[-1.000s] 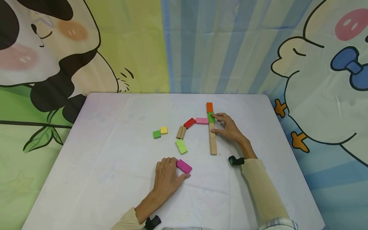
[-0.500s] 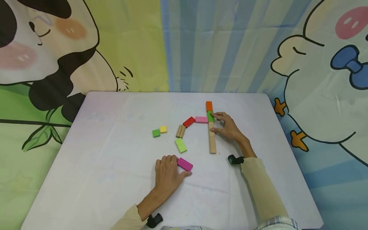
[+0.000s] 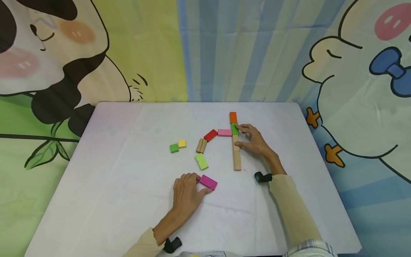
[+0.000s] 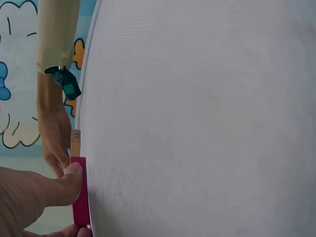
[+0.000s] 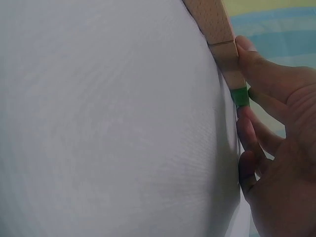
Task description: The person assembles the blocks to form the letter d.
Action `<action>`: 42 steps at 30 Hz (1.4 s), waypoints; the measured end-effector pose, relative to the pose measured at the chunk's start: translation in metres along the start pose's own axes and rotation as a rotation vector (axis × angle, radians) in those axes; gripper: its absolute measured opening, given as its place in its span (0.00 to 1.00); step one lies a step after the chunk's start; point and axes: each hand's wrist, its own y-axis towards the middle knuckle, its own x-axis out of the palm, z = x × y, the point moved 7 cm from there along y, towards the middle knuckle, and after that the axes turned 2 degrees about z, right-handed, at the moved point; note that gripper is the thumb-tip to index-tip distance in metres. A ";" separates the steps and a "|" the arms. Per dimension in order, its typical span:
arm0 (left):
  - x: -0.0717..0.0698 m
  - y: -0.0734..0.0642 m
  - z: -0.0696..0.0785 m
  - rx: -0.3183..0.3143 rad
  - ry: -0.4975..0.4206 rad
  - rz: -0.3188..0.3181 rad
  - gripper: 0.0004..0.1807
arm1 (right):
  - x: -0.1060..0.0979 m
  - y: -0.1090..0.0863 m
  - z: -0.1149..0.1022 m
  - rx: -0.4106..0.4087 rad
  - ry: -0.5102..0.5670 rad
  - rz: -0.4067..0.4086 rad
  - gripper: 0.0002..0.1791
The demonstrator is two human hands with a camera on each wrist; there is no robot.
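Note:
My left hand (image 3: 186, 192) pinches a magenta block (image 3: 208, 182) between thumb and fingers, low over the white table; the left wrist view shows the thumb on its side. Higher up, my right hand (image 3: 255, 142) touches the right side of a straight row of blocks. Its thumb lies against a plain wooden block (image 3: 236, 142) and a fingertip meets the green block (image 3: 235, 129). An orange block (image 3: 233, 117) tops this row. Leftward from it curve a pink block (image 3: 224, 132), a red block (image 3: 210, 135), a grooved wooden block (image 3: 201, 146) and a lime block (image 3: 201, 161).
A small green cube (image 3: 174, 148) and a yellow cube (image 3: 182, 144) sit left of the curve. The white table (image 3: 128, 171) backs onto a cartoon-printed curtain (image 3: 224, 50). Black wrist cameras hang under both sleeves.
My left hand has shifted the magenta block slightly right and away from me, toward the lime block's lower end. The right hand keeps its place at the row, and the other blocks stay put.

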 end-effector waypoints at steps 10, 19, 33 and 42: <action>0.009 0.001 0.005 -0.008 0.034 -0.026 0.43 | -0.001 0.001 0.001 -0.002 0.001 0.003 0.47; 0.013 0.003 0.008 -0.044 -0.007 -0.026 0.41 | 0.000 0.001 0.002 0.003 -0.001 0.000 0.47; 0.018 0.008 0.014 -0.104 -0.061 -0.026 0.40 | 0.000 0.001 0.000 -0.009 0.018 0.007 0.47; 0.016 0.005 0.013 -0.109 -0.049 -0.026 0.39 | 0.000 0.001 0.001 0.010 0.019 0.001 0.47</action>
